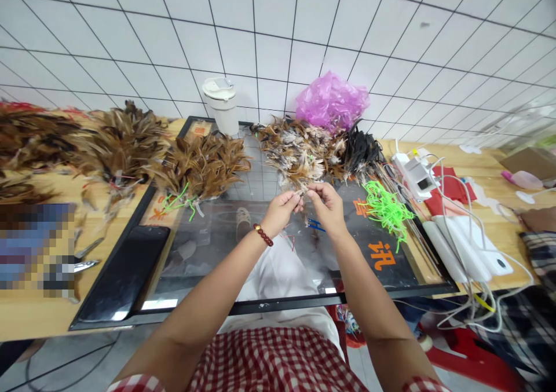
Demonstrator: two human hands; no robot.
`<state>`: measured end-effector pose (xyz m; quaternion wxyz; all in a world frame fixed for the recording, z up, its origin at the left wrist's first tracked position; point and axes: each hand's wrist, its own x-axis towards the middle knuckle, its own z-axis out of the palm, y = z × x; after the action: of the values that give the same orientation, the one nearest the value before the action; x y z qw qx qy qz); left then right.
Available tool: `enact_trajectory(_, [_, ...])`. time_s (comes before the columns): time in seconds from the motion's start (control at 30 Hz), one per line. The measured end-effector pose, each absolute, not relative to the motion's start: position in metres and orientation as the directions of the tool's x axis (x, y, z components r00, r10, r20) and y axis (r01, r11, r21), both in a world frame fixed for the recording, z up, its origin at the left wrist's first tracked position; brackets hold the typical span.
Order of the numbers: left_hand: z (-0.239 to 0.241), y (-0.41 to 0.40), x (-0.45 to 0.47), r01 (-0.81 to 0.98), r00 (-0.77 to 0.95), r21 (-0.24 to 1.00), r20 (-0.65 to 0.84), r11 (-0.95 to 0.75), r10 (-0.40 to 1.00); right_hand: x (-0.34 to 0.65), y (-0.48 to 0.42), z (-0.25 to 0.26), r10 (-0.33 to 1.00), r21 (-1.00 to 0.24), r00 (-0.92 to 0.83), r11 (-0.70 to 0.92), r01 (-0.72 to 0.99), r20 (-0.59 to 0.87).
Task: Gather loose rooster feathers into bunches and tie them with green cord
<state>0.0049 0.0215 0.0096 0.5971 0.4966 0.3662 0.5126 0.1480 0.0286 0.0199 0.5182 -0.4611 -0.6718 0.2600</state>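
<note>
My left hand (283, 208), with a red-brown bead bracelet (263, 235) on its wrist, is closed in a pinch over the glass panel (217, 253). Right beside it my right hand (326, 204) pinches too, and the fingertips almost meet. A small brownish feather (305, 200) is held between them; its finer parts are too small to tell. Just beyond the fingers lies a heap of white, brown and grey feathers (299, 149). Under my right hand a small blue object (315, 224) shows on the glass.
Brown feather bunches (204, 163) and a phone (136, 264) lie to the left. A white lidded cup (221, 105) and a pink plastic bag (332, 102) stand by the tiled wall. Green strings (388, 209), black feathers (364, 151) and white chargers with cables (414, 175) are on the right.
</note>
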Motion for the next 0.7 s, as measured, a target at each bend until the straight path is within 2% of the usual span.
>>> enact_trajectory(0.13, [0.0126, 0.0194, 0.0047, -0.349, 0.26, 0.935, 0.033, 0.062, 0.965, 0.1475, 0.03, 0.016, 0.915, -0.902, -0.191, 0.39, 0.184, 0.356])
enact_trajectory(0.3, [0.0137, 0.0189, 0.0035, -0.299, 0.328, 0.945, -0.025, 0.129, 0.944, 0.1472, 0.0293, 0.0175, 0.928, -0.945, -0.234, 0.316, 0.083, 0.289])
enact_trajectory(0.43, [0.0149, 0.0188, 0.0057, -0.221, 0.21, 0.975, 0.026, 0.022, 0.977, 0.149, 0.0309, 0.0199, 0.92, -0.905, -0.144, 0.386, 0.181, 0.363])
enact_trajectory(0.53, [0.0173, 0.016, 0.0079, -0.085, 0.179, 0.994, 0.077, -0.063, 0.981, 0.1471, 0.0305, 0.02, 0.905, -0.866, -0.101, 0.425, 0.264, 0.414])
enact_trajectory(0.63, [0.0188, 0.0144, 0.0077, 0.037, 0.126, 0.994, 0.093, -0.098, 0.988, 0.1431, 0.0291, 0.0191, 0.909, -0.868, -0.057, 0.412, 0.277, 0.413])
enact_trajectory(0.7, [0.0193, 0.0165, 0.0047, 0.053, 0.078, 0.992, 0.106, -0.111, 0.991, 0.1421, 0.0288, 0.0187, 0.914, -0.876, -0.027, 0.396, 0.275, 0.405])
